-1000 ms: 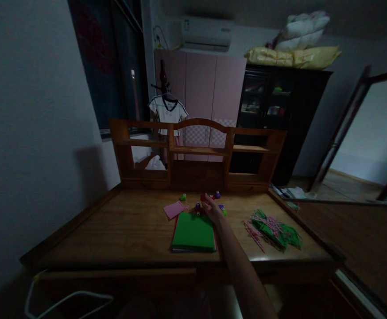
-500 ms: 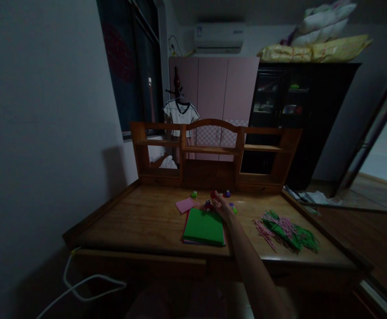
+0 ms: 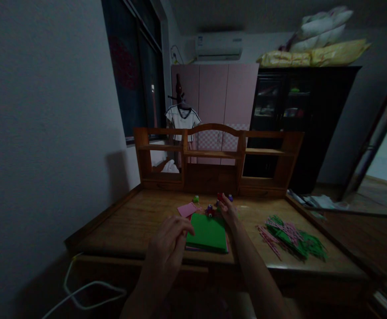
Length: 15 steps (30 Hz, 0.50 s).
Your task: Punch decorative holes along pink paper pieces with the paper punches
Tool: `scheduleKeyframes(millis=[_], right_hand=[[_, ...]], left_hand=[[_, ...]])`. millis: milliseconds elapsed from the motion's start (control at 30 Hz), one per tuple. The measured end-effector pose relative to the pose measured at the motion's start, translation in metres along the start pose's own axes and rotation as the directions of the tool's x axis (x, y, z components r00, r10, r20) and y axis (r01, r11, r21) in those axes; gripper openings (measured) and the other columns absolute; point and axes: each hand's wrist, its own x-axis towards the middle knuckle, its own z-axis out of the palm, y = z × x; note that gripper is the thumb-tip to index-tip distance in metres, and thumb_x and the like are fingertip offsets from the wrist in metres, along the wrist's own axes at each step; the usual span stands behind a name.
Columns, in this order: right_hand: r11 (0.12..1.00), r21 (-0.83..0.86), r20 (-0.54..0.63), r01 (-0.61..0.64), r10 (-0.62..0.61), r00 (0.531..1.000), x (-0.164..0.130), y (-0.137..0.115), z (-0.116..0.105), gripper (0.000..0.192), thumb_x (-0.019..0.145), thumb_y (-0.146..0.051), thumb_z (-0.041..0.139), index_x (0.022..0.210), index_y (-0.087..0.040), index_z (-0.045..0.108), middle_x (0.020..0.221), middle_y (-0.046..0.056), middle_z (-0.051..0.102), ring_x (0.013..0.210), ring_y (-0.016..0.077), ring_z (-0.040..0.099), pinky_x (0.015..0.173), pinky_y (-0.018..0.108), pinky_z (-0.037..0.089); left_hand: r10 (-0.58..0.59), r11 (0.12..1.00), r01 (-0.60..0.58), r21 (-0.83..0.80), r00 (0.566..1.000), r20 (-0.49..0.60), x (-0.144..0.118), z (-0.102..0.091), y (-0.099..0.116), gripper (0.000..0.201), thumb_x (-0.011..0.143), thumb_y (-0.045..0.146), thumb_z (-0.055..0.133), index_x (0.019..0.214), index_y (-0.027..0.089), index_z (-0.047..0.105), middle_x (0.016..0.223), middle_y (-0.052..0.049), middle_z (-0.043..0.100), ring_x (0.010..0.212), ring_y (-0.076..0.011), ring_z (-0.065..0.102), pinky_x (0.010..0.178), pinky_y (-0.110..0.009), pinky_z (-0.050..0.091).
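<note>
Desk [image 3: 123, 226] stretches under both hands, its breadth apparently letting everything lie spread around the fingers. Pink-and-green strip bundle [image 3: 289, 237] heaped well to the right of the right fingers, probably to keep loose ends apart. Green-topped stack [image 3: 208, 232] lies between the hands, squared, perhaps for easy reach. Left hand [image 3: 168, 239] at its left edge: fingers loosely bent, nothing visible in them; contact with the stack can't be told. Pink card [image 3: 186, 209] beyond the left fingers. Right hand [image 3: 228, 210] reaches past the stack, fingertips seemingly pinching a red piece [image 3: 219, 196], mostly hidden. Small eyed figures [image 3: 210, 211] near those fingers; dim, some part-covered.
</note>
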Motion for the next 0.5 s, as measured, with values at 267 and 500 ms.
scheduleKeyframes(millis=[267,500], right_hand=[[0.844,-0.491,-0.232,0.218,-0.367,0.901,-0.006,-0.014,0.003,0.044,0.068,-0.048,0.067,0.101,-0.019,0.060,0.094,0.007,0.065,0.078,0.0191,0.061,0.065,0.029,0.047],[0.331,-0.913,0.016,0.236,-0.552,0.834,-0.013,-0.015,-0.003,0.025,0.079,-0.033,0.052,0.097,-0.018,0.058,0.098,0.009,0.054,0.086,0.0221,0.053,0.077,0.033,0.040]], left_hand=[[-0.175,0.924,0.111,0.366,0.973,0.147,0.047,0.097,-0.163,0.033,0.080,0.018,0.052,0.112,0.016,0.058,0.110,-0.010,0.061,0.105,-0.0221,0.053,0.092,-0.033,0.039],[-0.246,0.854,0.088,0.512,0.936,0.251,0.072,0.128,-0.183,0.022,0.078,0.017,0.053,0.097,0.016,0.065,0.100,-0.011,0.065,0.098,-0.0237,0.056,0.086,-0.033,0.040]])
